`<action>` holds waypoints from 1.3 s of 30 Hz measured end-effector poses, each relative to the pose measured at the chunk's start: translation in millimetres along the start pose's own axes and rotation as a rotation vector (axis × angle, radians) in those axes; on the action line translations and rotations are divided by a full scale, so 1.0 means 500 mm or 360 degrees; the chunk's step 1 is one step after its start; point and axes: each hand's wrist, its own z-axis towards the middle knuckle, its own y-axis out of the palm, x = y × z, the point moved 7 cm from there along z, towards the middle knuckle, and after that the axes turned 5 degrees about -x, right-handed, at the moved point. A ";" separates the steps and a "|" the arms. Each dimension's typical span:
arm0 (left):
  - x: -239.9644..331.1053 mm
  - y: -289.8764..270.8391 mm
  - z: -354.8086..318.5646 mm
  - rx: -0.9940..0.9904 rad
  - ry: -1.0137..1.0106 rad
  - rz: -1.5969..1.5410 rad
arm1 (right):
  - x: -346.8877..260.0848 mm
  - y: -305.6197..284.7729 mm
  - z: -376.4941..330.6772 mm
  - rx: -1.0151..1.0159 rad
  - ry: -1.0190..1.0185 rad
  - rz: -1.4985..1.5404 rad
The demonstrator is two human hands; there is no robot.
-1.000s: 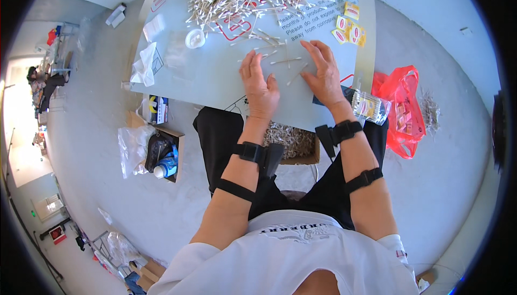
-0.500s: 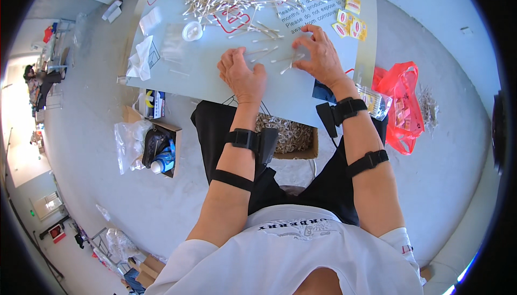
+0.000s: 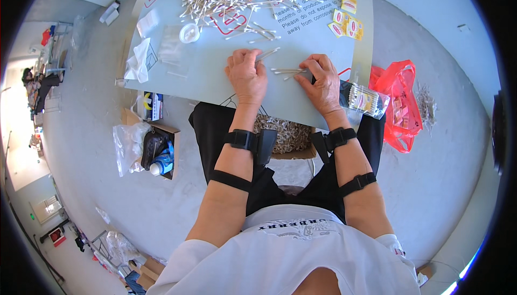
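- My left hand [image 3: 246, 75] pinches thin white cotton swabs [image 3: 267, 54], fingers closed on them, over the pale grey surface [image 3: 210, 74].
- My right hand [image 3: 323, 82] curls shut around more swabs.

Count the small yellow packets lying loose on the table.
3, as far as shows: one yellow packet near the far right corner, two more side by side just nearer on the table.

Both your forearms reached forward, roughly parallel, each bound with two black straps. Your left hand [image 3: 246, 74] lay palm down, fingers [image 3: 249, 56] curled together in a pinch. Your right hand [image 3: 323, 79] lay beside it, knuckles up, fingers bent inward toward the left.
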 end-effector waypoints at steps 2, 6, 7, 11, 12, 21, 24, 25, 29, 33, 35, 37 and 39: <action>0.013 0.007 0.002 0.0001 -0.0010 0.0015 | 0.004 0.000 -0.001 0.0005 0.0026 0.0000; 0.028 0.012 0.007 -0.0015 0.0008 0.0032 | 0.011 0.000 -0.002 0.0014 0.0041 0.0066; 0.028 0.012 0.007 -0.0013 0.0010 0.0032 | 0.009 -0.001 0.000 0.0016 0.0028 0.0072; 0.054 0.023 -0.006 -0.0116 0.0184 -0.0025 | -0.006 -0.005 0.004 0.0050 -0.0008 0.0048; 0.068 0.030 -0.013 -0.0158 0.0259 -0.0057 | -0.010 -0.004 0.005 0.0058 -0.0033 0.0002; 0.023 0.011 0.042 0.0032 0.0194 -0.0321 | -0.010 -0.003 0.005 -0.0036 -0.0088 -0.0092; -0.014 0.007 0.098 0.0053 0.0112 0.0003 | -0.008 0.000 0.003 -0.0048 -0.0070 -0.0082; -0.022 0.012 0.114 -0.0006 0.0091 0.0079 | -0.008 0.000 0.004 -0.0046 -0.0065 -0.0081; -0.019 0.033 0.149 -0.0249 0.0101 0.0088 | -0.010 -0.003 0.006 -0.0035 -0.0073 -0.0072; 0.031 0.055 0.124 -0.0352 0.0309 0.0153 | -0.003 -0.002 0.005 -0.0030 -0.0067 -0.0055; 0.034 0.061 0.103 -0.0382 0.0287 -0.0029 | -0.003 -0.003 0.006 -0.0019 -0.0069 -0.0049; 0.031 0.052 0.084 -0.0284 0.0272 -0.0116 | -0.005 -0.003 0.007 -0.0022 -0.0060 -0.0036; 0.026 0.047 0.081 -0.0184 0.0256 -0.0201 | -0.007 -0.005 0.009 -0.0021 -0.0050 -0.0036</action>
